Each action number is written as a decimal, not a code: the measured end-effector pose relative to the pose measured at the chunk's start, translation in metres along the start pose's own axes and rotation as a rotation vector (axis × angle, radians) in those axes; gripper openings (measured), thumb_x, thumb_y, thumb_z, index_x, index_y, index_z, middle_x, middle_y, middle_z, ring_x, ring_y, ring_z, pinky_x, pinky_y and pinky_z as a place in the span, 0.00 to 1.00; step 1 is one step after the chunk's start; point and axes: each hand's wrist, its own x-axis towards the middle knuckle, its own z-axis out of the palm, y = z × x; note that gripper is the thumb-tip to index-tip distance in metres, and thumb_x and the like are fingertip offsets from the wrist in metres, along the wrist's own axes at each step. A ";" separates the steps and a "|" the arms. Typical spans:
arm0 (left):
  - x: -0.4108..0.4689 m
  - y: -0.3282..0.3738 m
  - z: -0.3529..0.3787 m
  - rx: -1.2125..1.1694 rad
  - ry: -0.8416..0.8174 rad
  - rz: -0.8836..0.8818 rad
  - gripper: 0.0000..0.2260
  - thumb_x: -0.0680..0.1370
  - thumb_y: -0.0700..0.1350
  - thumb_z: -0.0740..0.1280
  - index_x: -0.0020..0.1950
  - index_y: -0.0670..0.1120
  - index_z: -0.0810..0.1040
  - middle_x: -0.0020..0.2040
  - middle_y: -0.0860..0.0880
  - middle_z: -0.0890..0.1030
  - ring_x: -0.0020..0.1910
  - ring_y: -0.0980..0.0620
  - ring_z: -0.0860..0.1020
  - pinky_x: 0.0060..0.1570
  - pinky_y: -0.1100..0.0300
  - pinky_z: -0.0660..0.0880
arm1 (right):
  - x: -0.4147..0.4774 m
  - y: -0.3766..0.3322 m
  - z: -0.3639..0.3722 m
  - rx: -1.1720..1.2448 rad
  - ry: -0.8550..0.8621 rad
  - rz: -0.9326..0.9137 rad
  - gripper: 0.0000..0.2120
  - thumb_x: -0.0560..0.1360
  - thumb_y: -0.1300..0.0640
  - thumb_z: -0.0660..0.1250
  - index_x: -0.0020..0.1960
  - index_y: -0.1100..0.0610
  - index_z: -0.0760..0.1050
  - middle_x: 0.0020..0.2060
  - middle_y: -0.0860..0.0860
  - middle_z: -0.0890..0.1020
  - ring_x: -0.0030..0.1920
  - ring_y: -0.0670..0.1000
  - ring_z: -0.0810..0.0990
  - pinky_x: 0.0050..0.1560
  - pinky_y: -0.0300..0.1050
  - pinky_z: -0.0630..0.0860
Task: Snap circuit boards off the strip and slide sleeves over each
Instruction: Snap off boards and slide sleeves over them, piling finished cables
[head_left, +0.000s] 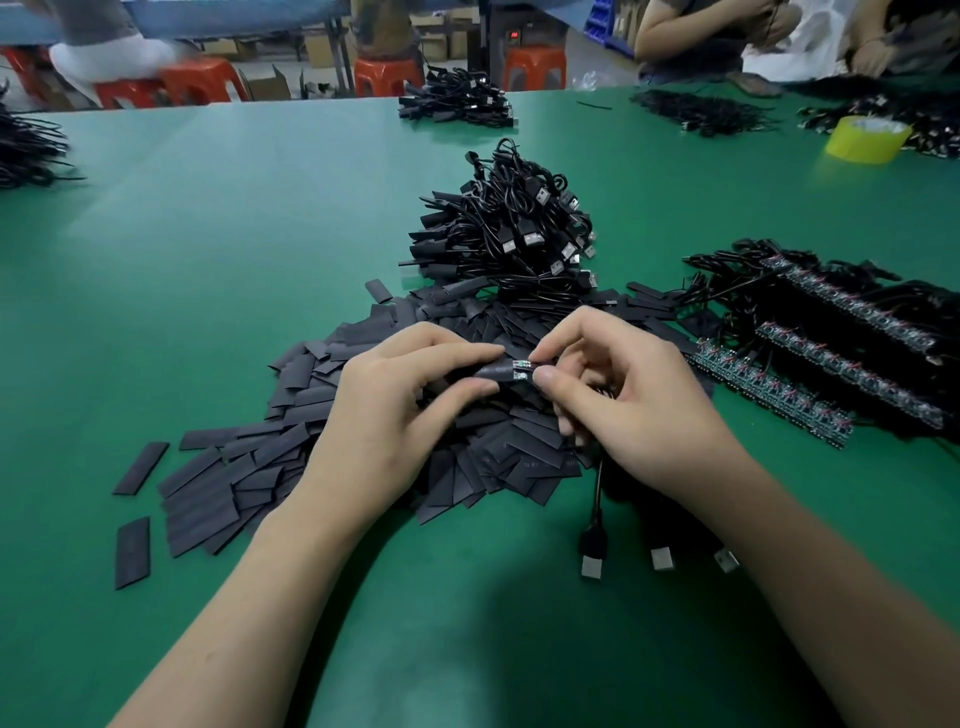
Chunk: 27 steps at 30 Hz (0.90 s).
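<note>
- Three USB plugs (592, 566) lie on the green worktop (208, 234) just beside the right forearm; a black cable (598, 488) rises from one towards the right hand (623, 400).
- The left hand (395, 410) has its grip pinched on a black sleeve (491, 373), thumb below and forefinger above.
- The right hand's grip pinches a small circuit board (522, 370), whose end meets the sleeve's mouth.
- Both hands hover over a spread pile of flat sleeves (249, 467).
- Right of the hands lie strips of circuit boards (769, 395), side by side, with black wires attached.
- Beyond the hands stands a heap of USB cables (524, 239).
- At the far right sits a yellow tape roll (867, 137).
</note>
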 end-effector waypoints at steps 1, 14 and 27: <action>0.000 0.001 0.000 -0.005 -0.007 -0.002 0.10 0.78 0.45 0.74 0.58 0.48 0.86 0.49 0.55 0.82 0.48 0.60 0.79 0.47 0.71 0.71 | -0.001 0.000 0.001 -0.058 0.020 -0.047 0.06 0.79 0.60 0.70 0.48 0.49 0.78 0.33 0.48 0.80 0.32 0.48 0.82 0.35 0.43 0.78; 0.000 -0.001 0.004 -0.177 -0.029 -0.084 0.07 0.77 0.43 0.74 0.55 0.49 0.86 0.50 0.55 0.85 0.51 0.52 0.82 0.53 0.61 0.76 | 0.000 0.003 -0.002 -0.365 0.091 -0.305 0.05 0.78 0.60 0.72 0.50 0.52 0.83 0.42 0.42 0.82 0.44 0.45 0.82 0.46 0.37 0.75; 0.000 0.004 0.005 -0.190 0.047 -0.066 0.08 0.78 0.43 0.73 0.56 0.50 0.86 0.51 0.56 0.85 0.53 0.53 0.83 0.52 0.61 0.77 | -0.002 0.002 0.004 -0.227 0.148 -0.236 0.07 0.77 0.59 0.74 0.54 0.53 0.81 0.37 0.44 0.83 0.39 0.48 0.84 0.43 0.49 0.79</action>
